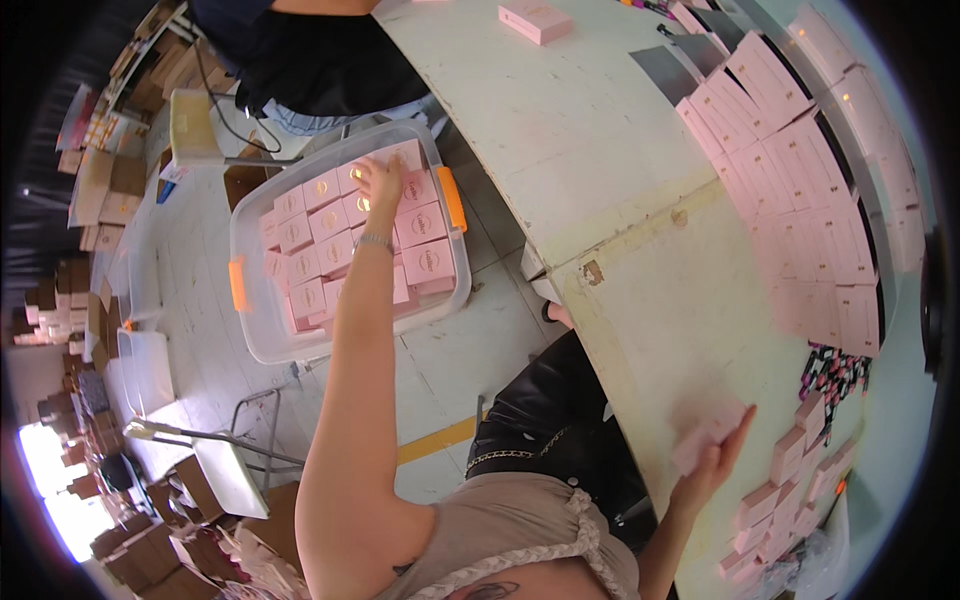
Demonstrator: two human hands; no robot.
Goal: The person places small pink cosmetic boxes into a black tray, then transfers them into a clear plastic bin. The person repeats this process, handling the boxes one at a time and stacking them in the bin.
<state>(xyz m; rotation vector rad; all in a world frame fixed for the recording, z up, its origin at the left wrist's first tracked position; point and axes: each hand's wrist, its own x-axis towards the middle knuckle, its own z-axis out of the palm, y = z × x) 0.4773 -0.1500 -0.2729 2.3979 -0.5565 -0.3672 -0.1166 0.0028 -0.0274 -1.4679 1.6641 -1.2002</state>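
Observation:
My left hand (381,182) reaches over a clear plastic tub (349,351) with orange latches, its fingers spread on top of the small pink boxes (330,223) packed there in rows. Whether it grips one of them cannot be told. Above the right side of the worktable (637,315), near its front edge, my right hand (712,457) has its fingers around a pink box (699,442), which is blurred. Gold emblems show on the lids of many boxes in the tub.
Rows of pink boxes (802,180) line the table's far side, beside a heap of small tubes (832,375) and stacked pink boxes (780,480). One pink box (536,21) lies at the top. A person in black (337,64) is beyond the tub. A folding chair (232,472) stands at left.

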